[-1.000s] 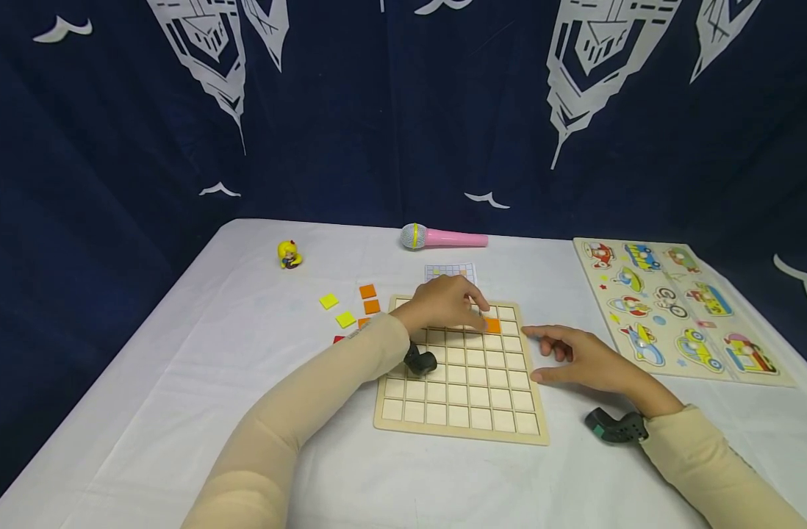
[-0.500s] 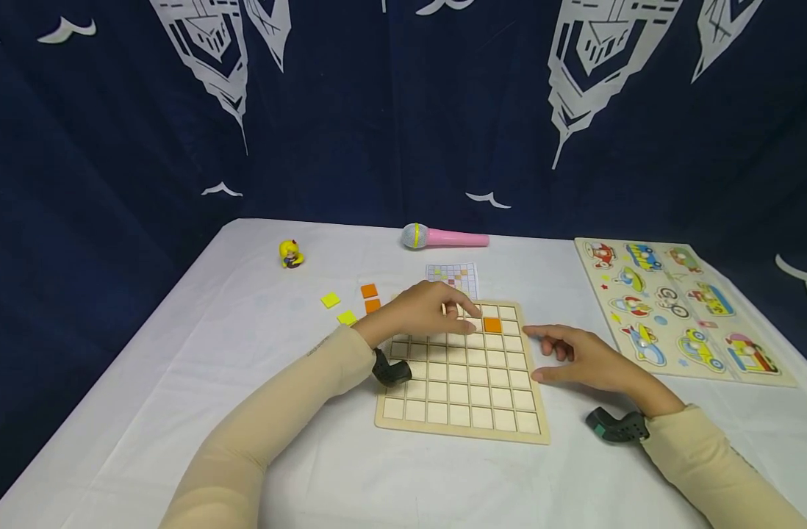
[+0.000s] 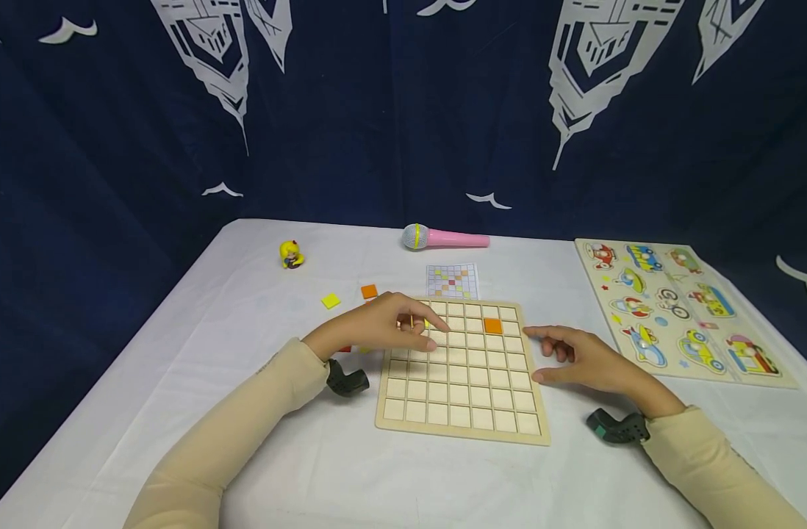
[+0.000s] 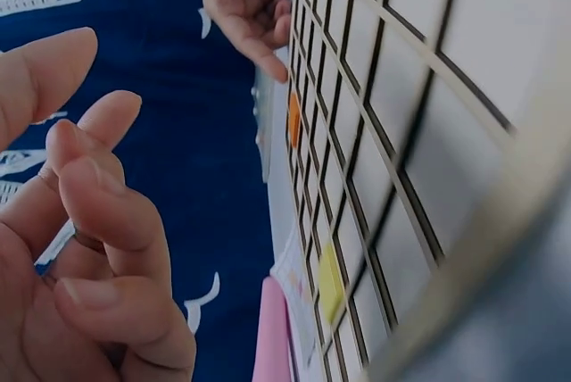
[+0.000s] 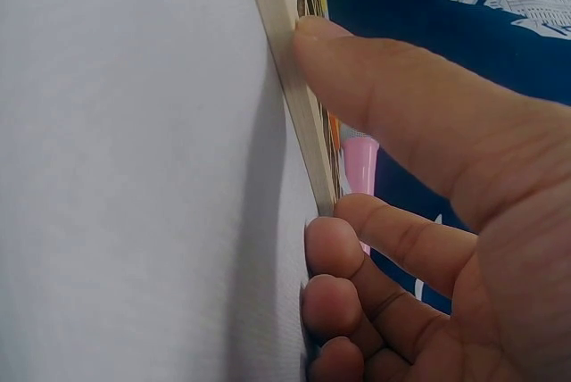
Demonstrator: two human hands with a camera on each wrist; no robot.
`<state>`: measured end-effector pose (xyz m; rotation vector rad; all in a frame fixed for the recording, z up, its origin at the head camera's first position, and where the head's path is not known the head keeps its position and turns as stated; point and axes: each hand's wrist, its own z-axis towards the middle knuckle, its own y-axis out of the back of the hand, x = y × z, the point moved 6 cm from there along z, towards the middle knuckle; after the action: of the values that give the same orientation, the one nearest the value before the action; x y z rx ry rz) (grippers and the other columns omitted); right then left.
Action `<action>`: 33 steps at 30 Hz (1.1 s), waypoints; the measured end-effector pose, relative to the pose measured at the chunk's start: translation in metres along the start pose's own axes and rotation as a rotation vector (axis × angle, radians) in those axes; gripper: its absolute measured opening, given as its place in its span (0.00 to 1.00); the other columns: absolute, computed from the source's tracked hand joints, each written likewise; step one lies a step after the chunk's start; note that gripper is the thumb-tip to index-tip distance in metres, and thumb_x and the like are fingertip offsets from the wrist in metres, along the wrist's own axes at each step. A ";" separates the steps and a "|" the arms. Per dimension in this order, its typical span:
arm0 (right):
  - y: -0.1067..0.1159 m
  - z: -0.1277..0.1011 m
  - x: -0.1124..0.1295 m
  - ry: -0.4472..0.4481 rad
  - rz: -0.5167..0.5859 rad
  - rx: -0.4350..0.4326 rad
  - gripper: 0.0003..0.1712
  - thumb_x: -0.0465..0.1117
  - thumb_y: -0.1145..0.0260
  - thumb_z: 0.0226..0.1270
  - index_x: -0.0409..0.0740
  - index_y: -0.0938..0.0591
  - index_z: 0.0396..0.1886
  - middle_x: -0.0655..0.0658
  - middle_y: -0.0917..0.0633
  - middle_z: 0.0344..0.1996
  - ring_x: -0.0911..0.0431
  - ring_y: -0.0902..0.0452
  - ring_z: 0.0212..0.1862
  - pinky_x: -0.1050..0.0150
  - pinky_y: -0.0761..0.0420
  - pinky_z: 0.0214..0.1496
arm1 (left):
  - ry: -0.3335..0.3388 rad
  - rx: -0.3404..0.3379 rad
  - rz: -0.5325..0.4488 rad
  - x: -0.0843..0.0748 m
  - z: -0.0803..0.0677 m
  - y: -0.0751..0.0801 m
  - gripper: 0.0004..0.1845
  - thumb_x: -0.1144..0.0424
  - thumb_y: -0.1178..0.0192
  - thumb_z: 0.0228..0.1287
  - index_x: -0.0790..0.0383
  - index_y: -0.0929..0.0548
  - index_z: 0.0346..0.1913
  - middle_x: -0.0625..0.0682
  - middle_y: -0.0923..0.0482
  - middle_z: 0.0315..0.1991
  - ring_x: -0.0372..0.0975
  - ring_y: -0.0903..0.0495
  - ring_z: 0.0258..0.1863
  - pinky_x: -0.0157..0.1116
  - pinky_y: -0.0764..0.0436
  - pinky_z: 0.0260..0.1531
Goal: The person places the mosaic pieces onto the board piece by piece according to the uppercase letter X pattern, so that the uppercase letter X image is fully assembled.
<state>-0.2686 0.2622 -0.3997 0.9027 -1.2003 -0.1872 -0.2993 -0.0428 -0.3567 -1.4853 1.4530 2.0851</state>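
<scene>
A wooden grid board [image 3: 403, 422] lies on the white tablecloth. An orange tile [image 3: 492, 325] sits in its second row, also seen as the orange tile [image 4: 293, 119] in the left wrist view. A yellow tile [image 3: 428, 323] lies in a cell further left, just beyond my left fingers; it is the yellow tile [image 4: 330, 284] there too. My left hand [image 3: 426, 334] hovers over the board's upper left, its fingers [image 4: 107, 212] loosely curled and holding nothing. My right hand [image 3: 552, 351] rests on the cloth at the board's right edge, thumb [image 5: 384, 96] against the frame.
Loose tiles lie left of the board: a yellow one [image 3: 331, 300] and an orange one [image 3: 369, 292]. A pattern card [image 3: 451, 281] and a pink toy microphone [image 3: 443, 237] lie behind it. A yellow figurine [image 3: 289, 254] stands far left; a vehicle puzzle [image 3: 681, 308] lies at the right.
My left hand has drawn back to the left, off the orange tile, which now lies uncovered in its cell. The right hand has stayed put.
</scene>
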 end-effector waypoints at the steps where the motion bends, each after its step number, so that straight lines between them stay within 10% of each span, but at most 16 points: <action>1: 0.000 0.000 0.000 0.001 0.002 0.001 0.41 0.35 0.17 0.61 0.25 0.23 0.70 0.48 0.25 0.39 0.57 0.33 0.36 0.64 0.31 0.38 | -0.003 -0.005 0.000 0.001 -0.003 0.002 0.18 0.62 0.28 0.72 0.63 0.11 0.61 0.44 0.31 0.28 0.35 0.32 0.26 0.32 0.33 0.32; 15: 0.001 0.000 0.001 -0.008 -0.007 -0.001 0.41 0.36 0.17 0.61 0.25 0.23 0.70 0.47 0.25 0.39 0.58 0.33 0.37 0.65 0.30 0.38 | 0.104 -0.155 -0.103 0.035 -0.036 0.048 0.21 0.69 0.31 0.71 0.71 0.15 0.64 0.53 0.17 0.35 0.43 0.25 0.29 0.32 0.27 0.33; 33: 0.001 -0.002 -0.001 0.007 -0.027 0.003 0.40 0.38 0.17 0.62 0.27 0.23 0.71 0.47 0.24 0.39 0.58 0.32 0.36 0.64 0.30 0.38 | 0.287 0.036 -0.124 0.072 -0.051 0.048 0.22 0.72 0.31 0.63 0.70 0.14 0.61 0.46 0.26 0.29 0.37 0.31 0.28 0.31 0.33 0.33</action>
<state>-0.2677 0.2638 -0.3997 0.9221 -1.1824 -0.2032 -0.3325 -0.1327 -0.3867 -1.8697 1.4381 1.8240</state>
